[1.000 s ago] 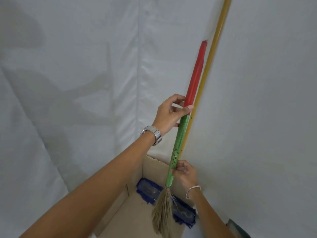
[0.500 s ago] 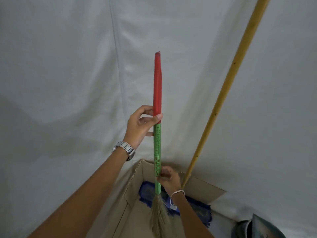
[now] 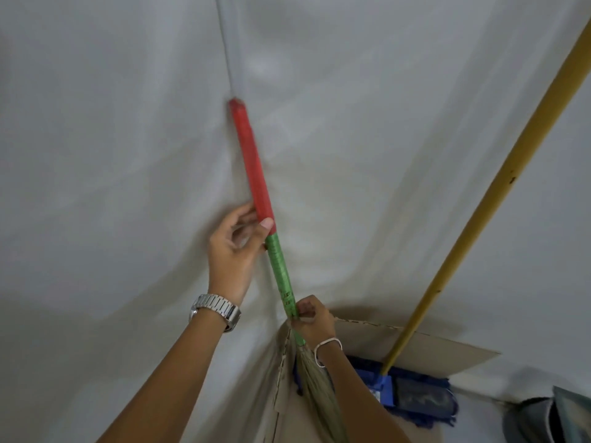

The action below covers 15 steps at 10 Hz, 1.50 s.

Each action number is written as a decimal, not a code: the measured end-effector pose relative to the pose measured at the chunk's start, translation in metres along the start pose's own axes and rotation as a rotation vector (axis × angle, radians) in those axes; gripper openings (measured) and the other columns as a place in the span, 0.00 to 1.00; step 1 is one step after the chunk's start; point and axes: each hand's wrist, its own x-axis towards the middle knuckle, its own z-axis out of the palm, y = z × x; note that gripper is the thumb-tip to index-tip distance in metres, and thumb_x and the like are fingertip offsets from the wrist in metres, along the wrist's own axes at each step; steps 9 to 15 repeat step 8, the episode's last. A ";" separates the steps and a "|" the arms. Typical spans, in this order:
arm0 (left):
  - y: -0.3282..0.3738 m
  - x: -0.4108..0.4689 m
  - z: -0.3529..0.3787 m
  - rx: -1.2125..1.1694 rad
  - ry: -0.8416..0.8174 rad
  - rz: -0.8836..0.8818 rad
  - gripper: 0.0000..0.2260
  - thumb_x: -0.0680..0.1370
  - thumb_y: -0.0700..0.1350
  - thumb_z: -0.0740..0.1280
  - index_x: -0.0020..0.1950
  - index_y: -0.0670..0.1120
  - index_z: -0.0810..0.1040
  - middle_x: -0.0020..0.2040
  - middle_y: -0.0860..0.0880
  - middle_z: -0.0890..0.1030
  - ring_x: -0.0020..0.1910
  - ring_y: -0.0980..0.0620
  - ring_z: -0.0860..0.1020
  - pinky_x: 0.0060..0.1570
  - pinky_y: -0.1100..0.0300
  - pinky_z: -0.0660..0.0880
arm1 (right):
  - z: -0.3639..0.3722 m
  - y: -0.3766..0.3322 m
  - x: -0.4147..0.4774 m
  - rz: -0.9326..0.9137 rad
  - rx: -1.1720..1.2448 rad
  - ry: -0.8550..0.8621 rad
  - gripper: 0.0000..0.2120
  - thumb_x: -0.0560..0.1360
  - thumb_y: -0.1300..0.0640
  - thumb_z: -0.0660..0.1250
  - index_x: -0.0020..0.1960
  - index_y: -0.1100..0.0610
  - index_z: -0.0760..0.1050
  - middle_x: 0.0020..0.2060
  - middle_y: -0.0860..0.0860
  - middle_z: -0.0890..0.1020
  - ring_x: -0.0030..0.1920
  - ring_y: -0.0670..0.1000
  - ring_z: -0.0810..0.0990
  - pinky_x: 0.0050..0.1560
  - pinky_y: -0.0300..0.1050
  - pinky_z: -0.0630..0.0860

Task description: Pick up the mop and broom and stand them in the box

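Observation:
The broom (image 3: 256, 174) has a red upper handle, a green lower handle and straw bristles that hang down into the cardboard box (image 3: 415, 343). It leans left, its red tip against the white sheet. My left hand (image 3: 235, 247) grips it where red meets green. My right hand (image 3: 310, 318) holds the green part just above the bristles. The mop (image 3: 499, 193), with a long yellow pole and a blue head, stands in the box and leans toward the upper right.
White sheeting (image 3: 112, 155) covers the walls all around, with a seam running up the corner. A dark object (image 3: 543, 417) sits on the floor at the lower right, beside the box.
The broom's top has tilted from beside the mop pole over to the left, into the corner seam. Both hands kept their hold and moved with it. The view has shifted left.

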 end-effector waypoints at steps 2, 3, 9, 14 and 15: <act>-0.009 0.004 -0.005 0.043 0.177 0.092 0.19 0.69 0.34 0.71 0.50 0.57 0.76 0.49 0.53 0.81 0.49 0.59 0.80 0.53 0.40 0.77 | 0.028 0.000 0.005 0.007 -0.009 0.067 0.20 0.64 0.65 0.71 0.33 0.42 0.67 0.43 0.57 0.82 0.44 0.55 0.80 0.48 0.51 0.79; -0.010 0.001 -0.005 0.091 0.250 0.158 0.20 0.67 0.33 0.72 0.52 0.51 0.75 0.51 0.48 0.80 0.50 0.55 0.79 0.55 0.45 0.77 | 0.033 0.000 0.005 0.024 -0.023 0.069 0.19 0.65 0.64 0.71 0.34 0.42 0.68 0.43 0.56 0.82 0.44 0.53 0.79 0.48 0.49 0.79; 0.000 -0.043 -0.014 0.305 0.077 0.176 0.25 0.70 0.26 0.64 0.53 0.56 0.75 0.54 0.48 0.80 0.56 0.54 0.77 0.46 0.72 0.76 | -0.006 -0.008 -0.029 -0.045 -0.325 -0.211 0.24 0.69 0.66 0.59 0.63 0.48 0.69 0.59 0.52 0.77 0.58 0.54 0.76 0.57 0.51 0.76; 0.000 -0.043 -0.014 0.305 0.077 0.176 0.25 0.70 0.26 0.64 0.53 0.56 0.75 0.54 0.48 0.80 0.56 0.54 0.77 0.46 0.72 0.76 | -0.006 -0.008 -0.029 -0.045 -0.325 -0.211 0.24 0.69 0.66 0.59 0.63 0.48 0.69 0.59 0.52 0.77 0.58 0.54 0.76 0.57 0.51 0.76; 0.000 -0.043 -0.014 0.305 0.077 0.176 0.25 0.70 0.26 0.64 0.53 0.56 0.75 0.54 0.48 0.80 0.56 0.54 0.77 0.46 0.72 0.76 | -0.006 -0.008 -0.029 -0.045 -0.325 -0.211 0.24 0.69 0.66 0.59 0.63 0.48 0.69 0.59 0.52 0.77 0.58 0.54 0.76 0.57 0.51 0.76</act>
